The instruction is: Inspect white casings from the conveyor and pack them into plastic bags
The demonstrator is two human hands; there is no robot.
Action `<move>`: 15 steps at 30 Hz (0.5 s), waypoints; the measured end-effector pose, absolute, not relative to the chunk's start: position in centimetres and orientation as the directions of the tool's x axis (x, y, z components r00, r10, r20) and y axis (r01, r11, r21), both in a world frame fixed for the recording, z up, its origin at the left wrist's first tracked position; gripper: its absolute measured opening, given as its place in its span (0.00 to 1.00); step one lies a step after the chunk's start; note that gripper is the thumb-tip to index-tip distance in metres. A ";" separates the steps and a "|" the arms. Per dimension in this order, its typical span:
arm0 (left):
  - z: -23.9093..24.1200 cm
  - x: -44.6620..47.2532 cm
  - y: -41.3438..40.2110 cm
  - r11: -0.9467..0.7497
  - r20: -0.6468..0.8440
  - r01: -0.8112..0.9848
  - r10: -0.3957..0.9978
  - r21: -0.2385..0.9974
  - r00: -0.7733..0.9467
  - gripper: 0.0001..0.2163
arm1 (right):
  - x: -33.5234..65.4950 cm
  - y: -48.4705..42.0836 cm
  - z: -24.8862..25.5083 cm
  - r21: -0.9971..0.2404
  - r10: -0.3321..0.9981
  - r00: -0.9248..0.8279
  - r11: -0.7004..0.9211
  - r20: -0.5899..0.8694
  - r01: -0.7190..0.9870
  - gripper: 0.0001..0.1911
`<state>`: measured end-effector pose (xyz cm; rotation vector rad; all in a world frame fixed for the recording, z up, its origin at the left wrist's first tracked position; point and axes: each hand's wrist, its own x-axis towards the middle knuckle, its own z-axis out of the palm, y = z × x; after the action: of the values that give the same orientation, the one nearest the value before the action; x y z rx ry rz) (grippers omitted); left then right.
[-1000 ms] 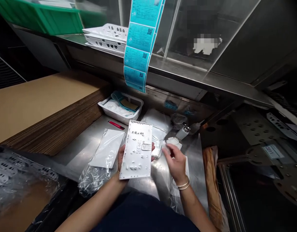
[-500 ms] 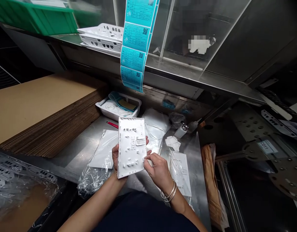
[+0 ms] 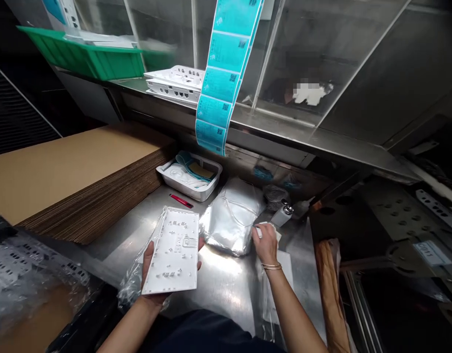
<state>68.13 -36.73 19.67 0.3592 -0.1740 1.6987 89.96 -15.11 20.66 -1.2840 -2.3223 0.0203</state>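
Observation:
A white plastic panel [image 3: 174, 252], its inner side with small posts and clips facing up, lies across my left hand [image 3: 148, 267]. The thumb wraps the panel's left edge and fingertips show at the right edge. Away to the right, my right hand [image 3: 267, 245] has curled fingers at the small white wipes [image 3: 276, 234] near the pump bottle [image 3: 282, 214]. A bit of white shows between its thumb and fingers; the hand covers most of it. Below that hand, another white panel in clear film [image 3: 284, 267] lies partly behind the forearm.
Clear plastic bags [image 3: 233, 215] lie mid-bench. Behind are a red cutter [image 3: 181, 200] and a white tray [image 3: 191, 186]. Stacked cardboard [image 3: 100, 181] stands at left. Blue labels [image 3: 220, 88] hang from the shelf, beside white housings [image 3: 174, 86] and a green bin [image 3: 100, 61].
My right hand has left the panel's edge and moved right to the white wipes. My left hand has lowered the panel and shifted it left. The camera view has turned slightly.

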 end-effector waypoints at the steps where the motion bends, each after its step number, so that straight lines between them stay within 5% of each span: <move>1: 19.9 68.2 -37.1 -0.172 0.331 -0.980 0.935 0.101 -0.130 0.35 | 88.5 -16.7 20.5 -0.193 0.717 -0.578 0.677 0.389 0.710 0.14; 3: 20.5 68.6 -37.6 -0.188 0.285 -0.973 0.948 0.135 -0.144 0.34 | 85.6 -19.5 20.0 -0.128 0.600 -0.742 0.796 0.300 0.592 0.11; 5: 21.2 69.0 -37.9 -0.180 0.192 -0.968 0.970 0.172 -0.147 0.35 | 83.7 -20.9 19.4 -0.158 0.616 -0.758 0.787 0.214 0.596 0.05; 10: 22.4 69.6 -38.3 -0.131 0.094 -0.961 0.989 0.245 -0.111 0.39 | 82.8 -18.0 18.2 -0.707 0.740 -0.671 0.449 -0.049 0.547 0.07; 15: 22.4 69.8 -37.7 -0.108 0.114 -0.960 0.990 0.258 -0.080 0.40 | 83.2 -15.5 19.4 -0.885 0.730 -0.646 0.128 -0.222 0.448 0.18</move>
<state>69.83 -37.68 22.43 0.2943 0.1306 1.6543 83.15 -15.52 19.44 -1.1558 -2.1420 1.5261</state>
